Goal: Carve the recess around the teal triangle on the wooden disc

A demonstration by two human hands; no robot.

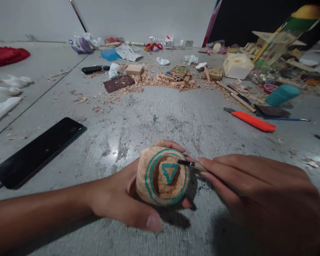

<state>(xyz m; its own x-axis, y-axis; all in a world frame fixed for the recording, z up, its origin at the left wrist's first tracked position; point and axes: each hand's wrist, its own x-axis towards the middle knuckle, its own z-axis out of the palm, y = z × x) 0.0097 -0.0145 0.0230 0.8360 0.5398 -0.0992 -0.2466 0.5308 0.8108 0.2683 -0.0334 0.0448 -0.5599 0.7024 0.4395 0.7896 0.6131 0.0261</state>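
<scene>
My left hand (128,199) is wrapped round a carved wooden piece (144,174), tilted so that its round face points up toward me. Teal rings run along the rim of that face, and a raised triangle outlined in teal sits in its rough, hollowed middle. Between the pinched fingers of my right hand (261,188) is a thin paintbrush (193,164). Its dark bristles lie over the carved face, close to the triangle's upper right corner; I cannot tell whether they touch the wood. The brush's rear part is hidden by my hand.
A black phone (40,153) with a cable lies at the left. An orange utility knife (253,121) and a teal cylinder (282,95) lie at the right. Wood shavings (149,80), sandpaper (119,83) and small wooden blocks (134,69) are spread across the back of the grey floor.
</scene>
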